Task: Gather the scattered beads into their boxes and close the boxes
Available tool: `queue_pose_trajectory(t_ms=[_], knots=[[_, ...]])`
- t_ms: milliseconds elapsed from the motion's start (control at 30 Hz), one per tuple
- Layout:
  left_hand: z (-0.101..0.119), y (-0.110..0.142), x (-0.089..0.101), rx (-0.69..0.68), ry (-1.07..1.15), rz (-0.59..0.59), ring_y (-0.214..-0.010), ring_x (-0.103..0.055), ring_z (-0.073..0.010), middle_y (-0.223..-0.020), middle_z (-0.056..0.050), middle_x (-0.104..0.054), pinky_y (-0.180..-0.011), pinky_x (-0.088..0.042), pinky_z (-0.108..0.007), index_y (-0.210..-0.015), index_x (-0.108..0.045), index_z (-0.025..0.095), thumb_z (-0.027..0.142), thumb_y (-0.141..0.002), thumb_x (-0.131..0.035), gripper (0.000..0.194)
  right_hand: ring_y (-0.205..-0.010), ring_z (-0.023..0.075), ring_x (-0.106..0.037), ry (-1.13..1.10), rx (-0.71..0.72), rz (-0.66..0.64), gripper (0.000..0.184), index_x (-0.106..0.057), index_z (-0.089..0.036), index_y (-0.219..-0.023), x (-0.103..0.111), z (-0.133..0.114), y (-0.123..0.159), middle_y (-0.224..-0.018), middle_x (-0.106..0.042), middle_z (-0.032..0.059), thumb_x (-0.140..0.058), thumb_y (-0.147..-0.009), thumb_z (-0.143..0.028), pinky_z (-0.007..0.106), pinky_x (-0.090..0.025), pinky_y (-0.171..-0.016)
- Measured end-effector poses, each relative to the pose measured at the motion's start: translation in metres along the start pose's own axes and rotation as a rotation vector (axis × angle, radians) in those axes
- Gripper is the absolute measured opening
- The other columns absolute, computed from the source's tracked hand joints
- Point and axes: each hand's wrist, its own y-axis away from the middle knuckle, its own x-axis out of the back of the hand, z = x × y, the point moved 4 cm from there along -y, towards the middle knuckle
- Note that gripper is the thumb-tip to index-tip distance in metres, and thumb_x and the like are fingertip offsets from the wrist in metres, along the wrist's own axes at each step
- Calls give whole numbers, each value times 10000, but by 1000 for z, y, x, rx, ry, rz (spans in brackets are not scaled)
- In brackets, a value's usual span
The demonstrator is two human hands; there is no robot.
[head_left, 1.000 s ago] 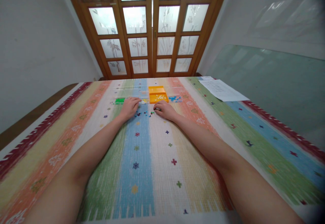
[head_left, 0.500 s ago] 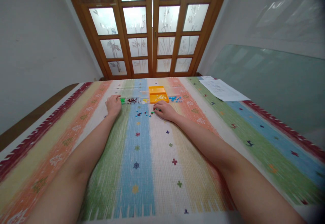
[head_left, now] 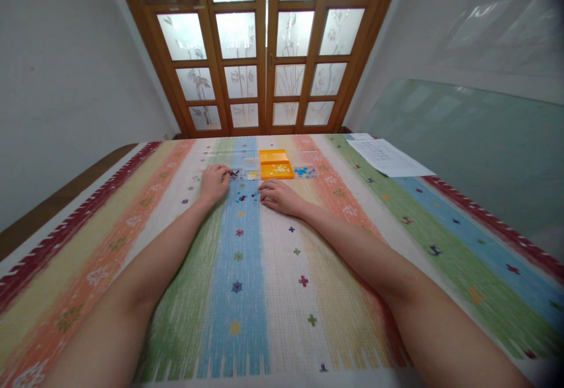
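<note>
Reaching to the dark pieces (head_left: 235, 174), the person's left hand (head_left: 214, 182) has bent fingers; whether they pinch any cannot be told. Beside loose pieces (head_left: 241, 198) on the surface (head_left: 282, 317), the right hand (head_left: 281, 197) curls palm down, contents hidden. Beyond, the open orange box (head_left: 274, 155) holds white pieces (head_left: 280, 168), between yellow pieces (head_left: 252, 174) and blue pieces (head_left: 304, 172).

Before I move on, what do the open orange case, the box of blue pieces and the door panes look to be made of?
Orange case: probably glossy plastic, given its even, bright colour.
Blue-piece box: likely clear plastic; the tablecloth shows through.
Door panes: seemingly frosted glass, milky with plant patterns.
</note>
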Motion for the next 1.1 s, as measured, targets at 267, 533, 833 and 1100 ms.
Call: queue_pose_trajectory(t_ms=[267,533,833,1100], knots=[[49,10,-11,-340,76,-242,-1157,-581,-267,-1166,-76,-720,-1086,-450,-470,-1067,-780,254,286,-982,-546,250,-1105,255,-633,8,-232,246,111,-759,-242,-970,19,39,7,-1109,-736,85,-651,-961,-266,444,-486,-1019],[68,19,-20,-422,69,-353,-1098,-595,-275,-1078,-76,-719,-1072,-455,-483,-1009,-783,259,297,-946,-611,187,-1015,292,-639,190,-646,564,203,-751,-217,-913,59,106,43,-1004,-739,107,-599,-950,-347,448,-483,-953],[68,21,-24,-416,80,-352,-1078,-604,-274,-1072,-84,-701,-1030,-481,-466,-984,-765,239,275,-939,-640,138,-1005,304,-656,223,-781,581,193,-770,-193,-925,57,136,57,-1024,-765,122,-617,-909,-309,459,-468,-973],[68,19,-21,-384,89,-343,-1061,-608,-273,-1035,-79,-716,-1005,-481,-454,-968,-757,232,250,-942,-625,137,-1020,297,-660,178,-779,553,209,-778,-203,-935,52,139,58,-1042,-768,110,-608,-907,-321,459,-482,-983]])
